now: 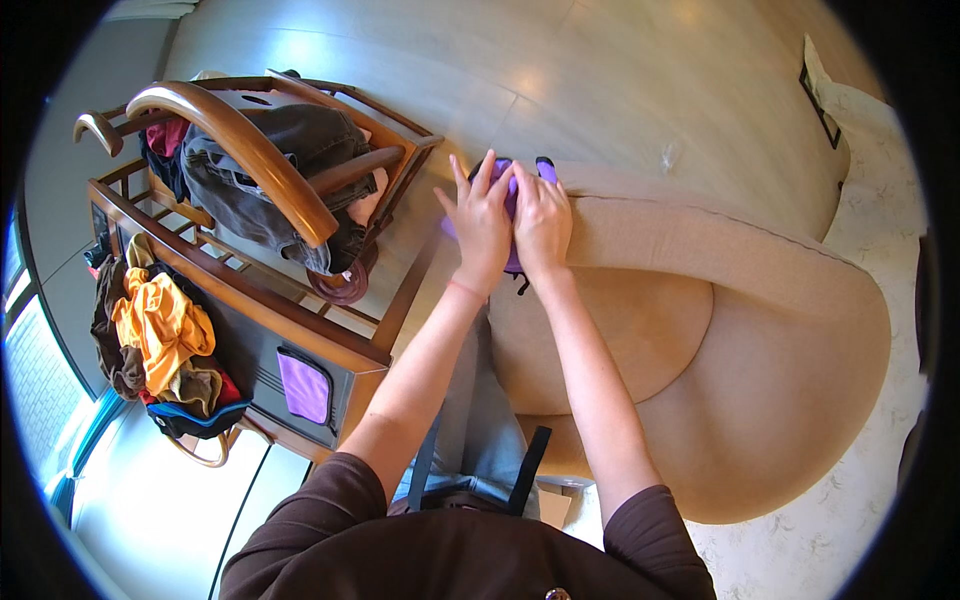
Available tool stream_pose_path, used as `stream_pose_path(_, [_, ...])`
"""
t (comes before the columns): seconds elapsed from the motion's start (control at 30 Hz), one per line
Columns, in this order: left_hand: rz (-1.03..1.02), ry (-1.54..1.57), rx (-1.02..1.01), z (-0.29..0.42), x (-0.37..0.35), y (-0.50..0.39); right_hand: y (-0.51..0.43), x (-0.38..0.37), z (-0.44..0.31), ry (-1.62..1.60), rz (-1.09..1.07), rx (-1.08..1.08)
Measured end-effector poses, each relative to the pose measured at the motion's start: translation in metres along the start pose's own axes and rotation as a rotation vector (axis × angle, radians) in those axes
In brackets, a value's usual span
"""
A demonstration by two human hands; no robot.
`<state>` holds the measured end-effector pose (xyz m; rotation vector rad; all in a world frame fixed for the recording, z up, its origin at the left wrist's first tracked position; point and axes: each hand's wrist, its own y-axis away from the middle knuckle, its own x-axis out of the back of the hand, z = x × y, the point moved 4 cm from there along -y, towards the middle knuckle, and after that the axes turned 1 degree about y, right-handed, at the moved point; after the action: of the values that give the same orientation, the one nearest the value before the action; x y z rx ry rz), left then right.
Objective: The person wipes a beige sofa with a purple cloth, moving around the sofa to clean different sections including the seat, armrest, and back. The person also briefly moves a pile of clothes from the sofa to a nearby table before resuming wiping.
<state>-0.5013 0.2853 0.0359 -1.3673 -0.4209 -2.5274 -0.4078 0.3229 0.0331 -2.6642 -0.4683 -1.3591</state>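
A purple fabric item with black trim (513,261), perhaps a small pouch, is between my two hands near the end of the tan upholstered armrest (675,225). My left hand (481,225) lies over it, outer fingers spread and index finger close to the other hand; its thumb is hidden. With bent fingers my right hand (541,217) grips its right side, and a purple tab with a black tip sticks out beyond. A short black cord hangs at the near end. Much of the item is covered by my hands.
To the left, a wooden chair (232,157) bears dark jeans (247,180). On a dark-topped wooden table (255,322) lie a similar purple pouch (306,386), and an orange garment (161,326) piled with other clothes. The tan seat (600,337) is below my right forearm.
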Motion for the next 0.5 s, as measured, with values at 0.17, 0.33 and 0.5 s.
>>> stream_pose_path(0.17, [-0.007,0.500,0.055,0.002,0.003,0.021,0.026,0.012,-0.008,-0.064,0.179,0.082])
stream_pose_path(0.33, [-0.070,0.206,-0.212,0.018,0.008,0.083,0.089,0.031,-0.005,-0.139,0.300,0.110])
stream_pose_path(0.5, [-0.083,-0.050,-0.328,0.031,-0.004,0.040,0.060,0.035,0.024,-0.041,0.331,0.069])
